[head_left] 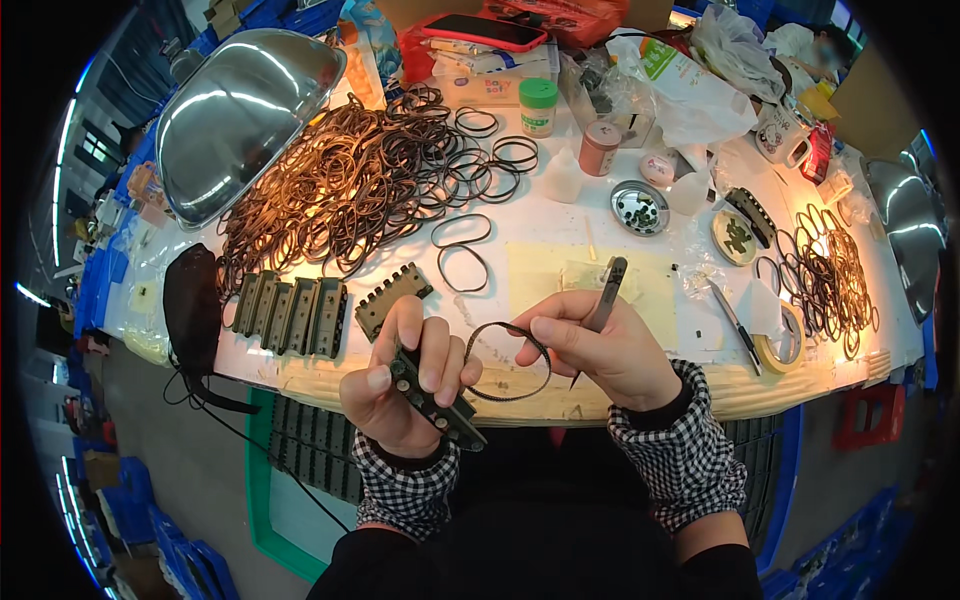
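Observation:
My left hand (405, 375) is closed round a dark green slotted block (450, 420) with round metal studs, tilted over the table's front edge. Between thumb and forefinger, my right hand (625, 350) pinches a thin dark band loop (548, 375). A pair of dark tweezers (611, 285) is also gripped in that hand, one end pointing up. The loop's left side comes close to my left fingers; I cannot tell whether it touches them. Behind my left hand lies a similar toothed block (392, 296). Several more green blocks (290, 315) stand in a row to the left.
A large heap of dark bands (340, 190) lies beneath a metal lamp shade (245, 120); a smaller heap (825, 270) is at right. Small dishes (640, 208) hold dark pieces. Near them are a pen-like tool (735, 328), a tape roll (785, 345) and a green-lidded jar (538, 108).

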